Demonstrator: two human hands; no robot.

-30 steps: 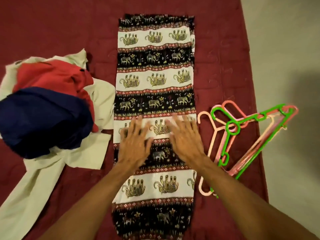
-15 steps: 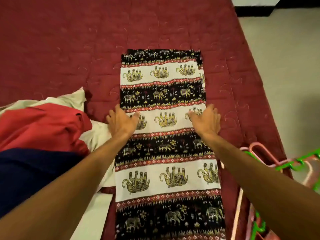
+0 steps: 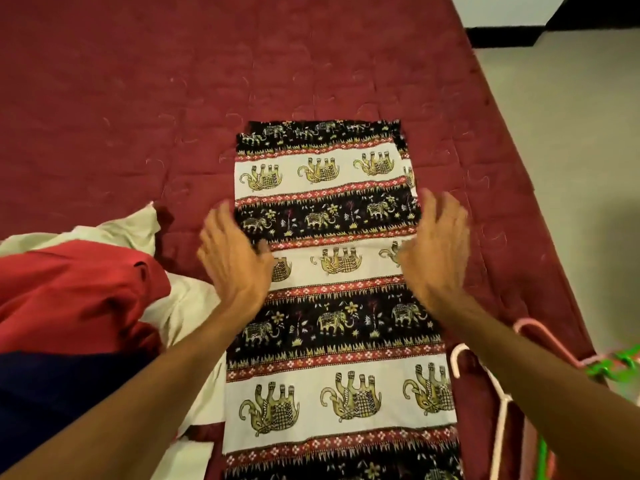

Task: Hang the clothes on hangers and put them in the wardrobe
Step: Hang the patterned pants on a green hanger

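Observation:
A long folded garment with an elephant print (image 3: 332,306), in black, white and red bands, lies flat down the middle of the bed. My left hand (image 3: 235,258) is at its left edge and my right hand (image 3: 436,251) at its right edge, both with fingers straight and spread, blurred by motion. Neither hand holds anything. Plastic hangers (image 3: 502,393), pink, white and green, lie at the bed's right edge beside my right forearm.
A maroon quilted bedspread (image 3: 242,81) covers the bed. A heap of clothes, red (image 3: 76,296), navy (image 3: 52,393) and cream (image 3: 180,306), lies at the left. Pale floor (image 3: 571,133) runs along the bed's right side, with a dark skirting at the top right.
Both hands slid up the garment from its middle and spread apart to its left and right edges. The camera moved forward, so the hangers and the heap now sit lower in view.

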